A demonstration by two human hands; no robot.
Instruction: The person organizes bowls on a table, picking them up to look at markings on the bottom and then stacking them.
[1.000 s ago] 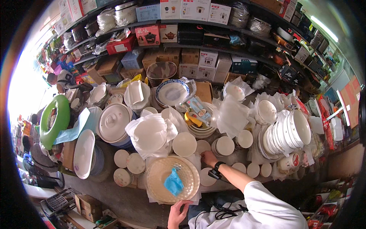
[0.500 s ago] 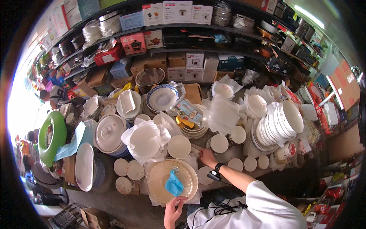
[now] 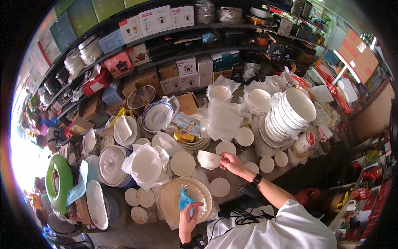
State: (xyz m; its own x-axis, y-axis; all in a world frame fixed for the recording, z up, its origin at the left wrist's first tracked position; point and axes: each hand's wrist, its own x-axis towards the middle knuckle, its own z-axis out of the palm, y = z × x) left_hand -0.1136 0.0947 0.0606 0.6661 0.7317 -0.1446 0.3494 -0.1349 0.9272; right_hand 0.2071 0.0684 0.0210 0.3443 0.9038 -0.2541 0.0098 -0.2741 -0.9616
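A small white bowl, tilted on its side, is gripped at the edge by my right hand above the table. My left hand has its fingers closed on a crumpled blue cloth, over a large round cream dish with a textured surface. The dish lies on white wrapping at the table's front edge. Just behind it stands a round white bowl or plate stack. Between the dish and my right forearm is another white round piece.
Tall stacked white bowls lean at the right. To the left are a lidded white pot, an oval white dish and a green ring. Paper-wrapped bowls crowd the middle. Shelves of boxes line the back.
My right hand has lifted the white bowl from among the crockery. My left hand has moved from the dish's rim onto the blue cloth. The view has shifted and tilted.
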